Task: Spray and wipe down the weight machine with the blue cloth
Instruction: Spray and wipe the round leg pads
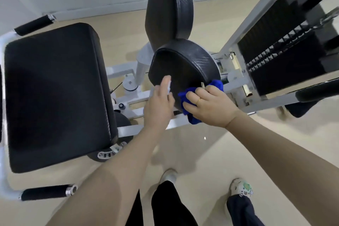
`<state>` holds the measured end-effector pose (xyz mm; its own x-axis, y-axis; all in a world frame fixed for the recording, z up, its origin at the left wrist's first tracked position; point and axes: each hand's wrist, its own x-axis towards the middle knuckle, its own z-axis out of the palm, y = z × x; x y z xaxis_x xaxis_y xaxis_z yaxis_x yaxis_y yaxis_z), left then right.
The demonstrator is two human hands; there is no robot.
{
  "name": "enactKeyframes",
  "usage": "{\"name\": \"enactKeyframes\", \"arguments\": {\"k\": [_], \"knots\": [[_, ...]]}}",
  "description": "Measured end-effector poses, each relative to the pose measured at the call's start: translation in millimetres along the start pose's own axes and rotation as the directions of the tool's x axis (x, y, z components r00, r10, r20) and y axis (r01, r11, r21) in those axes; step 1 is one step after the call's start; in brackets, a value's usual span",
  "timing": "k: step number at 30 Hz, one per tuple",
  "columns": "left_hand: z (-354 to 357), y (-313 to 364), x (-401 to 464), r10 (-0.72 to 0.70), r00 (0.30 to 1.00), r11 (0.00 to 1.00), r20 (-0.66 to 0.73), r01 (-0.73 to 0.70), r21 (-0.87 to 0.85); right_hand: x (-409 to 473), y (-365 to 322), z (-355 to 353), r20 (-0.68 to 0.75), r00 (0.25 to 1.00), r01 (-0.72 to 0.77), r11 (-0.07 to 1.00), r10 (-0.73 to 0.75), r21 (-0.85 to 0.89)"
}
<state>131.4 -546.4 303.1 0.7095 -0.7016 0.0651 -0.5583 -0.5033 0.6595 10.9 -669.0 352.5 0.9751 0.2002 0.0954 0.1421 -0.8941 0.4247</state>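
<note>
While the right hand (209, 105) bunches the blue cloth (185, 100) against the near edge of the round black pad (183, 64), fingers curled tight round it, the left hand (161, 105) is wrapped on a small white spray bottle (169, 86), mostly hidden. Cloth looks soft, light and floppy; best gripped as a wad, palm pressing. Pad looks firm with some give, textured vinyl, likely slick once wet. Big seat pad (55, 93) sits left, weight stack (286, 60) far right.

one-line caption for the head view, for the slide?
Right hand wipes the near pad with the blue cloth; left hand holds a spray bottle.
</note>
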Motion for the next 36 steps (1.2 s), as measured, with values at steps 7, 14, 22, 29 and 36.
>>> {"name": "enactKeyframes", "arguments": {"k": [7, 14, 22, 29, 36], "knots": [[6.2, -36.8, 17.4, 0.602, 0.796, 0.762, 0.063, -0.596, 0.253, -5.4, 0.5, 9.6, -0.006, 0.999, 0.036, 0.997, -0.036, -0.066], [21.6, -38.0, 21.9, 0.618, 0.786, 0.722, 0.028, -0.581, 0.375, -1.5, 30.2, 27.8, 0.027, 1.0, 0.007, 0.997, -0.005, -0.083], [19.6, -42.9, 26.7, 0.659, 0.746, 0.575, 0.095, -0.581, 0.576, -12.4, 51.0, 58.9, -0.057, 0.993, -0.114, 0.986, 0.107, -0.119], [6.2, -58.5, 19.2, 0.688, 0.705, 0.432, 0.17, -0.586, 0.685, -0.3, 39.8, 75.2, -0.195, 0.957, -0.236, 0.967, 0.215, -0.094], [-4.8, -59.0, 15.7, 0.663, 0.722, 0.418, 0.2, -0.578, 0.701, 9.7, 39.5, 76.6, -0.218, 0.947, -0.259, 0.962, 0.235, -0.088]]}}
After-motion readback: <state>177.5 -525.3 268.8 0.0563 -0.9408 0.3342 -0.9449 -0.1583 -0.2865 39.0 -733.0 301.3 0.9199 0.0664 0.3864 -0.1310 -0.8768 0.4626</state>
